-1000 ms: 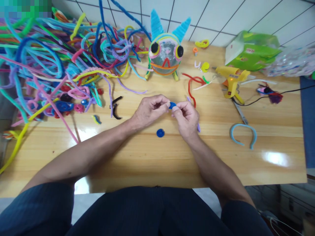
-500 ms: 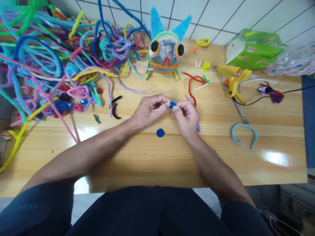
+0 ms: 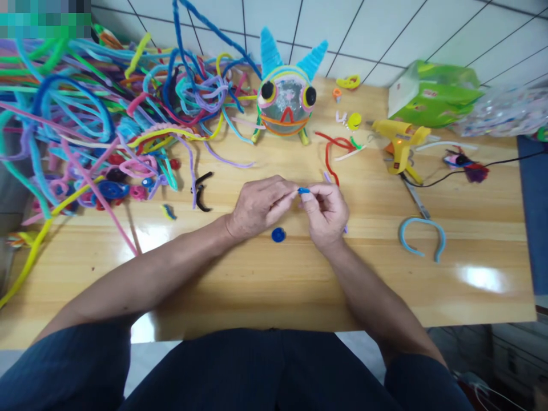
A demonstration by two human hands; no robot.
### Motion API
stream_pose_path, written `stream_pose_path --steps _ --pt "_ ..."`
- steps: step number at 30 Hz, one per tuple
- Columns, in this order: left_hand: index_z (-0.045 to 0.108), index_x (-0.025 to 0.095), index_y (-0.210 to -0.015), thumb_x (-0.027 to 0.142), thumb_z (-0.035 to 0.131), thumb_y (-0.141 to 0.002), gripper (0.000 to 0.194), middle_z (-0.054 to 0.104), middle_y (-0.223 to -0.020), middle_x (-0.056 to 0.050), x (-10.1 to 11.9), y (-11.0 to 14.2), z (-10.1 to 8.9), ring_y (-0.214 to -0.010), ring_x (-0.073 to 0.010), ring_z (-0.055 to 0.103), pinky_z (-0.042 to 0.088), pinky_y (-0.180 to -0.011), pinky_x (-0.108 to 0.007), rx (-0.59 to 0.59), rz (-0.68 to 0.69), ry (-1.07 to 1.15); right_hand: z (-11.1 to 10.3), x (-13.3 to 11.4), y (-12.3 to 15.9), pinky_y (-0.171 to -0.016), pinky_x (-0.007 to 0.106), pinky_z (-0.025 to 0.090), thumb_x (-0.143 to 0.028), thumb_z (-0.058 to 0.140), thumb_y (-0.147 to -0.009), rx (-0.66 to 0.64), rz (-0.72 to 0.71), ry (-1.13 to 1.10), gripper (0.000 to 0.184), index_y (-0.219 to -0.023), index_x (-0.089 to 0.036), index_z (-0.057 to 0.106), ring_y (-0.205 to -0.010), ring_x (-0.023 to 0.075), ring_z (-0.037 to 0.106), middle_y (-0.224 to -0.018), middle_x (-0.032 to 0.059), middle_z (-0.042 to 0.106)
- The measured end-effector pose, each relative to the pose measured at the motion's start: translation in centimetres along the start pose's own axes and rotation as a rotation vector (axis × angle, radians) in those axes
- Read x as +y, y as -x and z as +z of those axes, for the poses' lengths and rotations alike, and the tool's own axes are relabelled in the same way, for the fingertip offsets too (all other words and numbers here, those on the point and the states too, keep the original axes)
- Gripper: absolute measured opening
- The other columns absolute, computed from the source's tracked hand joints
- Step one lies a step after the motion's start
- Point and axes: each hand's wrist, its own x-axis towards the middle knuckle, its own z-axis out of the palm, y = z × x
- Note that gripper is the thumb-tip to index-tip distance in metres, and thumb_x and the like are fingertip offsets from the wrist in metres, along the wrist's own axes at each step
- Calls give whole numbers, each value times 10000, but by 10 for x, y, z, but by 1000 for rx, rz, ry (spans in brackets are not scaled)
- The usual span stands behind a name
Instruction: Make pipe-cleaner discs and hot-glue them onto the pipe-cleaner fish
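Observation:
Above the middle of the table, a small blue pipe-cleaner coil [image 3: 303,190] shows between my fingertips, seen nearly edge-on. My left hand [image 3: 264,205] is closed, its thumb and fingertips pinching the coil's left side. On the other side, my right hand [image 3: 327,214] pinches it between thumb and forefinger. Just below the hands lies a flat, round blue coil [image 3: 278,234]. Beyond them stands a figure with a clear round body [image 3: 292,103], blue ears, black eyes and an orange band. A red pipe cleaner [image 3: 329,154] lies past my right hand.
Many coloured pipe cleaners [image 3: 77,108] are heaped at the left. Toward the right are a yellow hot glue gun [image 3: 400,142] with a black cord, scissors [image 3: 417,200], a light-blue curved piece [image 3: 402,237] and a green package [image 3: 445,94]. Two black curved pieces [image 3: 201,194] lie left of my hands.
The blue coil between my fingers has turned from showing its face to nearly edge-on. My left fingers have straightened and come together more. The view has shifted slightly.

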Motion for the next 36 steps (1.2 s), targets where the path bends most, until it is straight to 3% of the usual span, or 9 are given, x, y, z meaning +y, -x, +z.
stream_pose_path --steps 7,21,36 --pt "749 191 -1089 188 643 -1081 106 837 -914 -46 -1 0 4 -774 -110 760 571 -723 -209 70 73 13 0 -1 -1 -754 369 580 -462 695 -1052 -1 22 -3 181 -1064 -281 704 -783 169 668 -930 -1 720" --pt "737 173 -990 265 617 -1101 188 781 -809 -19 4 -3 3 -664 -91 663 502 -642 -198 5 -176 115 1 -3 -3 -743 345 566 -494 703 -1049 -22 73 -9 226 -1022 -270 712 -764 153 663 -897 -10 739" --pt "772 184 -991 295 636 -1076 196 769 -809 -24 -2 -1 6 -652 -102 616 493 -656 -229 9 -245 133 0 -7 -8 -665 317 503 -550 667 -1058 -85 113 -19 297 -972 -266 664 -690 136 613 -801 -35 665"
